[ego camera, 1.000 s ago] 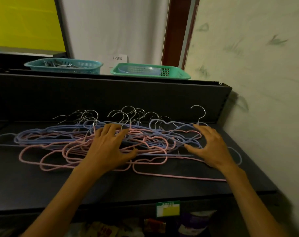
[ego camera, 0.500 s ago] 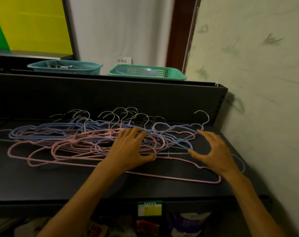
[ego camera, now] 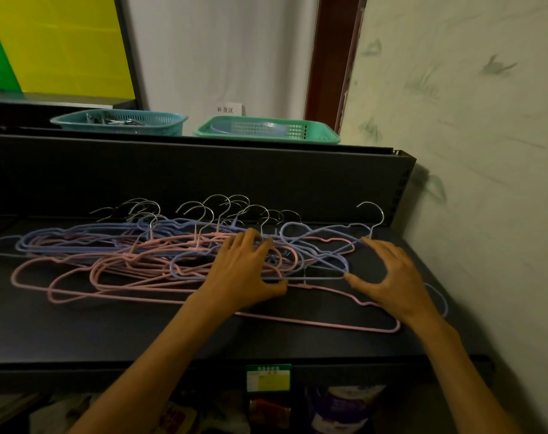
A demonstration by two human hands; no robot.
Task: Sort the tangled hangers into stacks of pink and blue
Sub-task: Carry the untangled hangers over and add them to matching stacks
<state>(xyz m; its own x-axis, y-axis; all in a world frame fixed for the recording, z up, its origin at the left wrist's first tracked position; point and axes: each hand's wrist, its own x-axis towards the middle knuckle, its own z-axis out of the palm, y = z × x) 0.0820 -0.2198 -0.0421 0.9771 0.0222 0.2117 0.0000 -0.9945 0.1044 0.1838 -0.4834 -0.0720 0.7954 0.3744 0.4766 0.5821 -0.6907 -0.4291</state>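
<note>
Tangled hangers [ego camera: 160,258] heaped on shelf [ego camera: 141,327]. Left hand [ego camera: 241,274] spread flat mid-pile; right hand [ego camera: 388,277] splayed over pile's right end, fingertips down, gripping nothing. Light, stiff wire, hooks snag — prob. best lifted by shoulders.

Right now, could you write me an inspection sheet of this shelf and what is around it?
Surface: dark shelf, with a raised back panel.
Job's things: pink hangers and blue hangers lie in one tangle; no separate stacks yet.
Clutter: nothing seen on the shelf besides the hangers.
Hands: left hand rests spread on the middle of the tangle; right hand is spread over its right end, thumb beside a blue hanger; a firm grip is not plain.
Cables: nothing seen.
Surroundings: blue basket and green basket above the back panel; price label on the shelf's front edge; packets below.
</note>
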